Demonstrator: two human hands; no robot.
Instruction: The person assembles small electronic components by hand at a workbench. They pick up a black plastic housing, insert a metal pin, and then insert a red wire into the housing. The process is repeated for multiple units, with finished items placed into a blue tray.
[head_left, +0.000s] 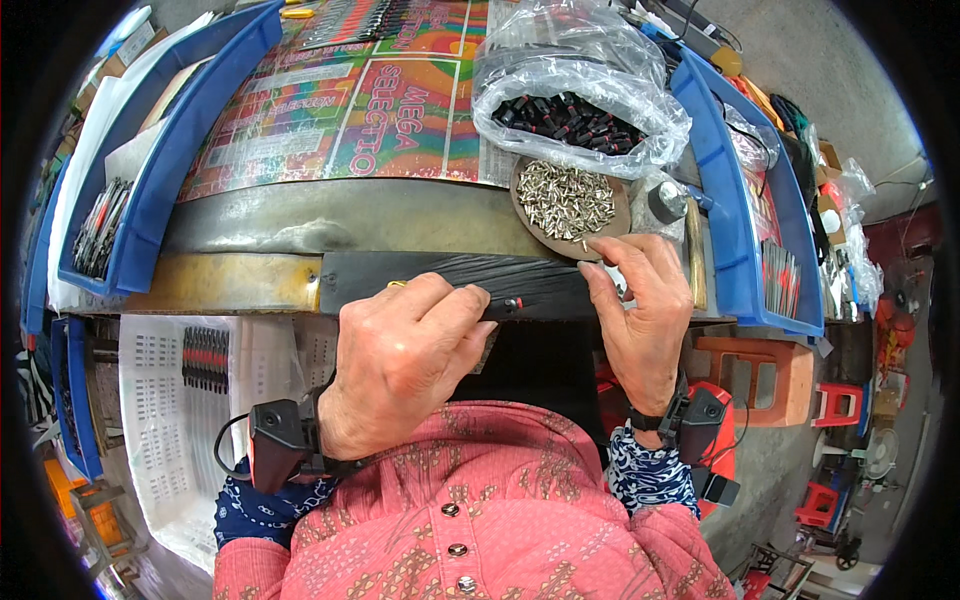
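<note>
My left hand (405, 350) is closed at the front edge of the bench, pinching a small black plastic piece with a red band (513, 304) that sticks out past the fingertips. On the right, my right hand (648, 310) has thumb and forefinger curled toward each other at the near rim of a round brown dish (528, 212). Many small silvery metal pins (565, 200) are heaped in that dish. Whatever lies between the right fingertips is too small to make out. Beneath both hands runs a black strip (400, 268) along the bench edge.
Behind the dish stands a clear plastic bag (640, 90) of black pieces (570, 122). Blue bins (140, 225) (735, 240) flank the bench. A white basket (165, 440) sits low on the left, holding black-and-red parts (206, 360). A wooden handle (696, 255) lies beside the right bin.
</note>
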